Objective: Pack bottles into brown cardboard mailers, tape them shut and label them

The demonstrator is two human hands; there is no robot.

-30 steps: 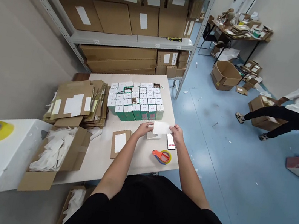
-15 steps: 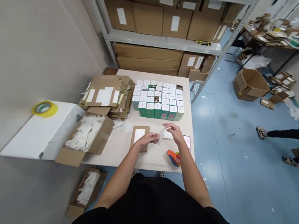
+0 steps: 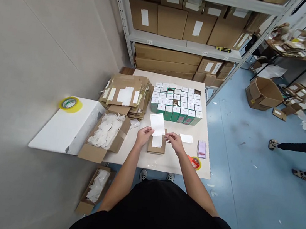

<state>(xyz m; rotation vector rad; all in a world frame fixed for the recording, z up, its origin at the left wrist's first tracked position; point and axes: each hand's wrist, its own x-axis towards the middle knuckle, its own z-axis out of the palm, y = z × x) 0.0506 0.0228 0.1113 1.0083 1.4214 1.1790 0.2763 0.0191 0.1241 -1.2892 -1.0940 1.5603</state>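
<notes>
Left hand (image 3: 145, 133) pinching white rectangular paper slip (image 3: 157, 124), right hand (image 3: 174, 140) at its corner, grip unclear, flat brown cardboard box (image 3: 156, 150) partly hidden beneath, white-topped green cartons (image 3: 176, 110) behind

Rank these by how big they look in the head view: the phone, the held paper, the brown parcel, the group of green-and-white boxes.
1. Group of green-and-white boxes
2. Brown parcel and held paper: unsure, since the paper covers part of the parcel
3. Phone

left hand (image 3: 144, 135) pinches white paper (image 3: 156, 123) | right hand (image 3: 175, 141) beside paper's corner | cardboard (image 3: 156, 150) beneath
</notes>
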